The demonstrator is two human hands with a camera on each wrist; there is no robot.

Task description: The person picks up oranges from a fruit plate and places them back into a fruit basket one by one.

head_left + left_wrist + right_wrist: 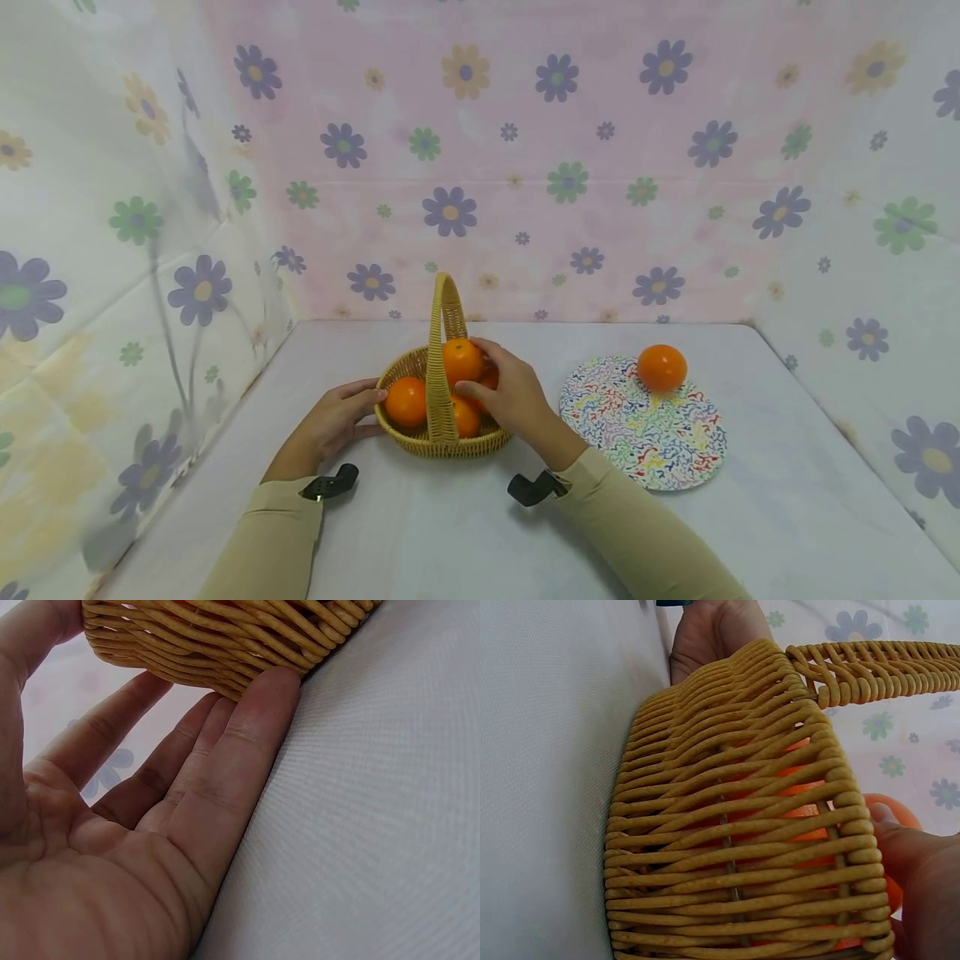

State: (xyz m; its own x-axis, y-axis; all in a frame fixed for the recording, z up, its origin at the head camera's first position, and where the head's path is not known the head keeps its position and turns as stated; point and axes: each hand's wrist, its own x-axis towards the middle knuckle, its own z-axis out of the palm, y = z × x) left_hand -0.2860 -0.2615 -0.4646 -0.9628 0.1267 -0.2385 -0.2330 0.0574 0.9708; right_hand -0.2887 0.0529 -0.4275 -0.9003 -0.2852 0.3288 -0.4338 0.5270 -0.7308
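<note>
A yellow woven basket [467, 448] with a tall arched handle stands on the table, with several oranges inside. My left hand [339, 419] holds its left end, thumb at the rim and fingers against the outer wall; the left wrist view shows the fingertips at the basket's lower edge [217, 645]. My right hand [519, 398] reaches over the right side and grips the topmost orange [462, 361] between thumb and fingers. Another orange [406, 402] lies left of the handle, and a lower orange [466, 417] is partly hidden behind it. In the right wrist view, the basket wall [735, 825] covers most of the fruit.
Right of the basket lies a round board [615, 425] with a multicoloured speckled pattern. One more orange [662, 369] sits near its far edge. A white cloth covers the table [450, 533], and flower-patterned sheets [480, 167] enclose the back and sides.
</note>
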